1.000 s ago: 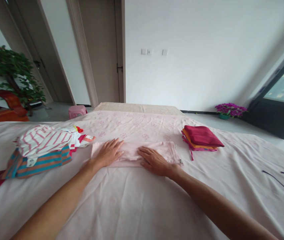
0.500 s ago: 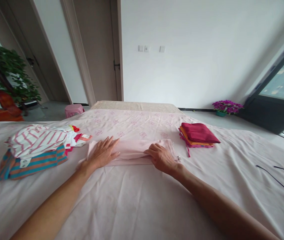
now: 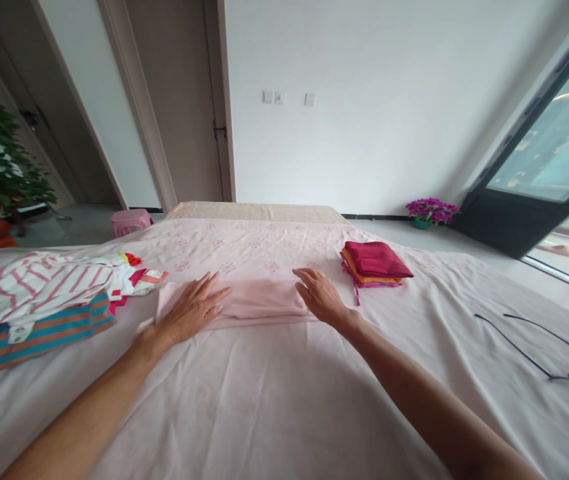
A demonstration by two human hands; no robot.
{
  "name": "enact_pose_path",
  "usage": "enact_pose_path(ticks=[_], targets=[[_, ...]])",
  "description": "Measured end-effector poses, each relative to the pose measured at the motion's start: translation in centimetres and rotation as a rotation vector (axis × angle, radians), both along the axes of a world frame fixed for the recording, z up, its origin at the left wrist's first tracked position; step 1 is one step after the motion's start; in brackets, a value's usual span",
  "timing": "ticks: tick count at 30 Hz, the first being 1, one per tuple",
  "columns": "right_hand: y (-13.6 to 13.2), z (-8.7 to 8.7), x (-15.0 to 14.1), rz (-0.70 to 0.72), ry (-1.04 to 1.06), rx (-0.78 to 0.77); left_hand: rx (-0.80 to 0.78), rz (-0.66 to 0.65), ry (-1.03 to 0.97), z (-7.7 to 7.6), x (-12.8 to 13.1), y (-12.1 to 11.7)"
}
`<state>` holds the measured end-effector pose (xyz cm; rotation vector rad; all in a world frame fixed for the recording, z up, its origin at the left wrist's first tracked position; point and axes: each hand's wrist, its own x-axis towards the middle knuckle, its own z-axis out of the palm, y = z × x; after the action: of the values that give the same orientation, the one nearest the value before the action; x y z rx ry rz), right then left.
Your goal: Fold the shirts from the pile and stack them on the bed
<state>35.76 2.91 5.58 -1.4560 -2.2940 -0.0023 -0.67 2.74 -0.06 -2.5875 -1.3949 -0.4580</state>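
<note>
A pale pink folded garment (image 3: 261, 298) lies as a long strip across the bedsheet (image 3: 264, 400); its exact kind I cannot make out. My left hand (image 3: 191, 307) rests flat on its left end, fingers spread. At the right end, my right hand (image 3: 320, 295) has its fingers apart and holds nothing; whether it touches the cloth is hard to tell. To the right of that hand sits a stack of folded clothes (image 3: 378, 260), dark red on top with orange and magenta below. Striped clothes (image 3: 54, 287) lie in a loose pile on the left.
Eyeglasses (image 3: 550, 377) lie on the sheet at the right. Beyond the bed's far side are a pink stool (image 3: 131, 222) and a pot of purple flowers (image 3: 431, 212). A leafy plant (image 3: 1, 160) stands at the far left.
My right hand has let go of the pink cloth's right end and its fingers have opened. The right part of the strip now looks folded inward. The view has turned slightly right.
</note>
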Motion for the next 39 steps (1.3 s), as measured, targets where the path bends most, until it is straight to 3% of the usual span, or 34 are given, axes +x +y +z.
enact_pose_path(ticks=[5, 9, 14, 20, 23, 26, 29, 33, 39], targets=[[1.6, -3.8, 1.0, -0.095, -0.289, 0.005, 0.023, 0.023, 0.068, -0.2, -0.1, -0.1], [1.7, -5.8, 1.4, -0.109, -0.352, 0.045, 0.0, 0.071, 0.098, -0.2, -0.3, -1.0], [1.7, -6.0, 1.2, -0.146, -0.322, 0.064, -0.023, 0.343, 0.056, -0.5, -1.0, -2.4], [1.5, -6.0, 1.2, -0.15, -0.316, 0.062, -0.198, 0.601, 0.009, -0.4, -2.7, -2.5], [1.6, -6.2, 1.2, -0.157, -0.308, 0.053, -0.258, 0.631, -0.038, -0.3, -3.8, -2.1], [1.8, -6.4, 1.3, -0.168, -0.298, 0.045, -0.229, 0.548, -0.105, -0.5, -5.4, -2.1], [1.9, -6.7, 1.4, -0.178, -0.283, 0.053, -0.179, 0.499, -0.324, -0.8, -7.4, -2.9], [2.0, -6.8, 1.4, -0.174, -0.271, 0.072, -0.185, 0.648, -0.596, -0.5, -9.2, -4.2], [2.0, -6.8, 1.4, -0.182, -0.269, 0.088, -0.182, 0.78, -0.684, 0.5, -9.4, -4.9]])
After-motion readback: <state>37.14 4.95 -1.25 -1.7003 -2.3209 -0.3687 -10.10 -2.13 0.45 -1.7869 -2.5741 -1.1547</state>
